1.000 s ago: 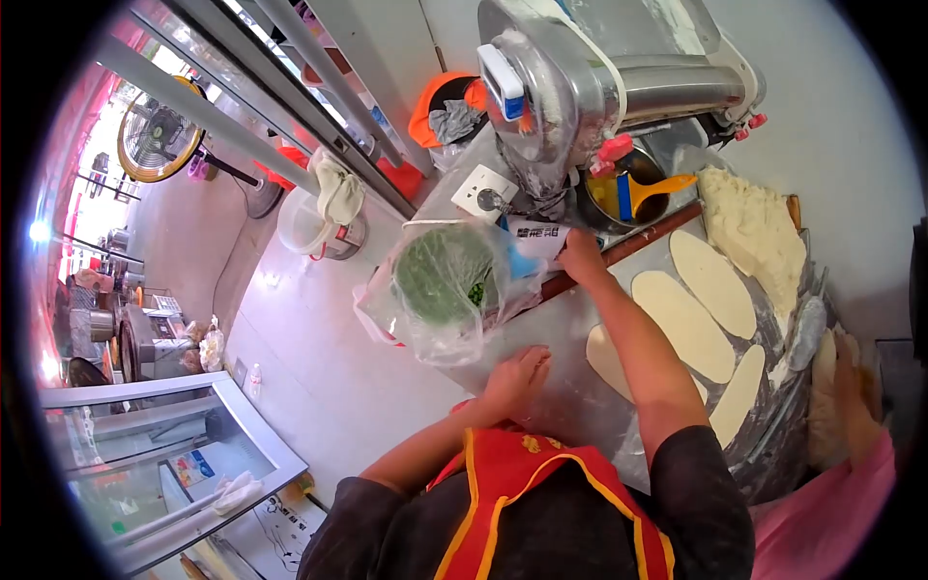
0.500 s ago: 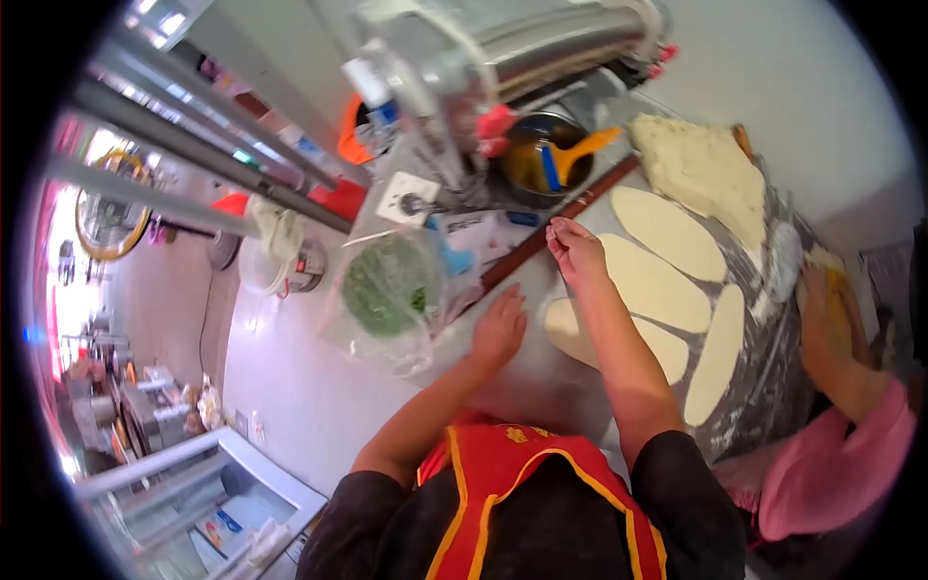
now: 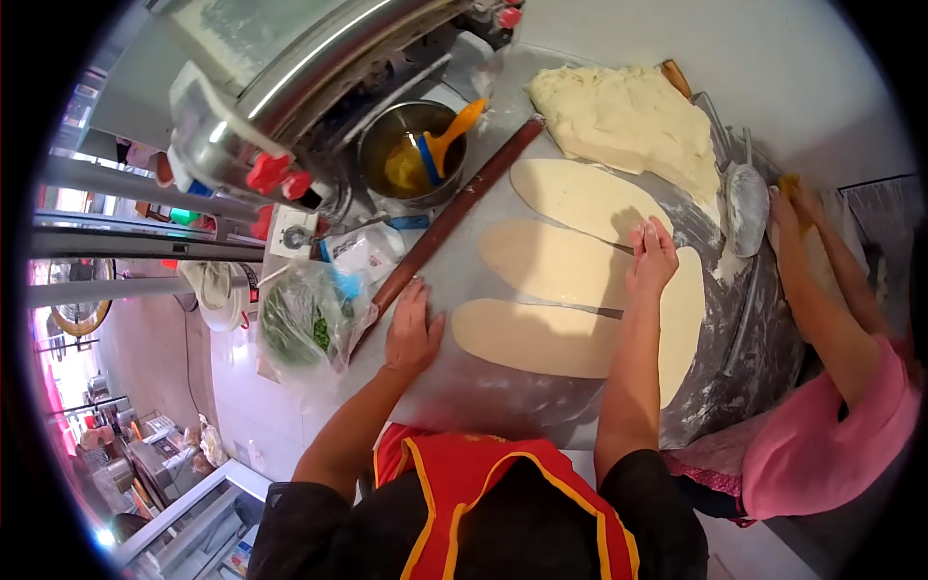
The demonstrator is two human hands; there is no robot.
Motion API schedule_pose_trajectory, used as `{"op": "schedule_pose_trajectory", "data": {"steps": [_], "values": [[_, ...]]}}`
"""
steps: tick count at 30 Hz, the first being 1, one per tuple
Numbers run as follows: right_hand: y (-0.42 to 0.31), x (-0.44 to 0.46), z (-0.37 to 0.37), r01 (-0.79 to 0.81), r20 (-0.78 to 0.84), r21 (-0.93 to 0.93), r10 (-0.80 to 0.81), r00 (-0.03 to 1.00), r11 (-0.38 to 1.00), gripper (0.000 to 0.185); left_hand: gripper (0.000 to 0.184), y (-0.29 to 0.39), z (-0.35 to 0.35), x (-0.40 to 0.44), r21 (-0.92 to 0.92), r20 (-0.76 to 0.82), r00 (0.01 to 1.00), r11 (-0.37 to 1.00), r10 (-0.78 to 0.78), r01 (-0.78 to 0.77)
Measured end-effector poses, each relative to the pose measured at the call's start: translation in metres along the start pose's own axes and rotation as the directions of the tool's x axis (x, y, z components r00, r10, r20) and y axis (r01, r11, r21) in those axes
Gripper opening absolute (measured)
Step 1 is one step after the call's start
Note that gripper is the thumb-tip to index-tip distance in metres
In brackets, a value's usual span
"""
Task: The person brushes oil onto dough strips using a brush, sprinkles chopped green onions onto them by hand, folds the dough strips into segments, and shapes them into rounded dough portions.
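Observation:
Several flat oval sheets of dough lie on the metal table. My right hand hovers over them, its fingertips pinched together; anything between them is too small to make out. Beside the reddish-brown wooden bar, my left hand rests flat on the table with nothing in it. A plastic bag of chopped greens is left of that hand. Beyond the bar stands a metal bowl of yellow liquid, with an orange and blue brush in it.
A large dough mass lies at the back right, near a plastic-wrapped tool. The metal machine stands at the upper left. A co-worker in pink has both hands at the table's right end.
The view has turned right. My right hand has moved from the white packet beyond the bar to above the dough sheets. My left hand has come up beside the bar.

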State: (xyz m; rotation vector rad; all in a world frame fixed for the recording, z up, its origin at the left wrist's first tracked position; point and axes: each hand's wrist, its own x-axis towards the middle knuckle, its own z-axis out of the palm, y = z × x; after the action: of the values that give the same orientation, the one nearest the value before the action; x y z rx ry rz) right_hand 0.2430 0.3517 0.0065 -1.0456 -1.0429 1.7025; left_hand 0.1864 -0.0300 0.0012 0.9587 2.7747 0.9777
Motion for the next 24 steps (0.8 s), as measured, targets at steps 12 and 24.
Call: {"op": "schedule_pose_trajectory", "data": {"steps": [12, 24], "values": [[0.003, -0.011, 0.052, -0.180, 0.213, -0.050, 0.187, 0.959, 0.982, 0.013, 0.051, -0.004, 0.003, -0.001, 0.070, 0.037, 0.998, 0.996, 0.054, -0.056], [0.009, -0.001, 0.005, -0.084, 0.079, -0.015, 0.085, 0.993, 0.996, 0.019, 0.050, 0.001, -0.001, 0.001, 0.071, 0.076, 0.997, 0.997, -0.024, 0.018]]}}
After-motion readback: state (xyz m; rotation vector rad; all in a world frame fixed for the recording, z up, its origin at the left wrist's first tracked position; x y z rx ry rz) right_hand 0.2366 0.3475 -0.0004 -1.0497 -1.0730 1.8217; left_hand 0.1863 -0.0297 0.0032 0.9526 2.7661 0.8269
